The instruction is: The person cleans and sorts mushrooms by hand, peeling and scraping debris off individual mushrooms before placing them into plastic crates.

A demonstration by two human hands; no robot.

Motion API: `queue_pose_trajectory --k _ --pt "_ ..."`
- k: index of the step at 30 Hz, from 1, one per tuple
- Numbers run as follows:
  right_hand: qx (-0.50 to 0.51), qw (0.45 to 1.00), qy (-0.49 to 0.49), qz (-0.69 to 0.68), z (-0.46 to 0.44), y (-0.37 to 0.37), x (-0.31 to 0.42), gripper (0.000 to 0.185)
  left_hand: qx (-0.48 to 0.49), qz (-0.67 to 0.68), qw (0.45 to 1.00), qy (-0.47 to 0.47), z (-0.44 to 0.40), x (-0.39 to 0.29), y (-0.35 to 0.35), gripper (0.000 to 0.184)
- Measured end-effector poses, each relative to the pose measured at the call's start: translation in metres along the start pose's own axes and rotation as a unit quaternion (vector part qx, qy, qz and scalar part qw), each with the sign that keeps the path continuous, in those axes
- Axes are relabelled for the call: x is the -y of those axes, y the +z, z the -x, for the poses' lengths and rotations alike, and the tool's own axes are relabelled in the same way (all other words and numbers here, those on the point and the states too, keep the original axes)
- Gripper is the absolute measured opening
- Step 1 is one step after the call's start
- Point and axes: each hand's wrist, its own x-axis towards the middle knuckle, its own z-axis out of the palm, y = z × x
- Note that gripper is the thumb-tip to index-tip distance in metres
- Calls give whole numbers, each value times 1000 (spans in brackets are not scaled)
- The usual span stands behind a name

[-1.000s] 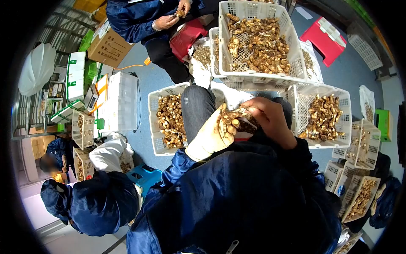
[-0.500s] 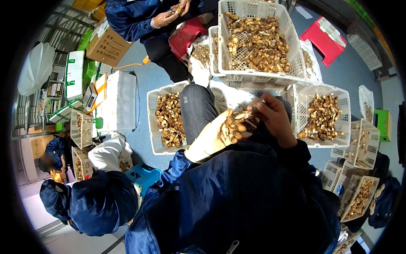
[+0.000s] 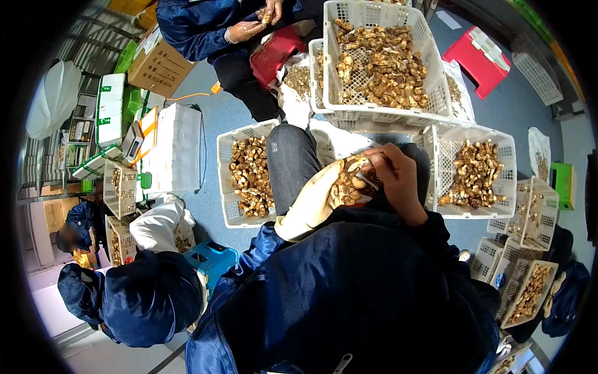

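My left hand (image 3: 316, 198), in a cream glove, is closed around a cluster of dirty brown mushrooms (image 3: 350, 184) with pale stems, above my lap. Bare fingers of my right hand (image 3: 398, 179) are bent and pressed together against the upper right side of that cluster. What sits between those fingertips is too small and shaded to make out. To the left of my knee stands a white basket (image 3: 222, 177) of similar mushrooms. Another white basket (image 3: 507, 168) of mushrooms is to the right of my right hand.
Ahead, a large stacked white crate (image 3: 436, 56) holds many mushrooms. A co-worker's hands (image 3: 246, 30) handle a mushroom at the top. Another person in blue (image 3: 152, 299) sits at the left. A pink stool (image 3: 467, 59), a cardboard box (image 3: 159, 67) and more baskets (image 3: 529, 290) surround me.
My right hand has shifted slightly left and down, its fingers now closer over the mushrooms. My left hand has turned a little with the cluster, still holding it.
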Motion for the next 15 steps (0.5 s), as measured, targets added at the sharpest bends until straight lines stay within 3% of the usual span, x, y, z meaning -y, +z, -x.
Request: queue_pose_trajectory --k 3,5,7,10,12,15 --pt "-15 999 27 -33 -2 -2 1 10 11 3 1000 -2 0 -1 3 43" --pt "-24 999 36 -12 -3 -7 2 10 18 -118 989 93 1 1 10 45" --pt "-29 998 58 22 -4 -16 2 9 21 -138 984 112 0 2 7 47" --pt "29 999 -12 -12 -5 -17 -4 7 -6 -47 997 55 -4 2 0 46" --pt "41 998 -45 22 -5 -12 1 5 -62 -22 997 45 -3 3 13 44" --pt "38 988 -111 105 -3 -3 10 9 -46 111 992 -47 -2 5 -6 40"
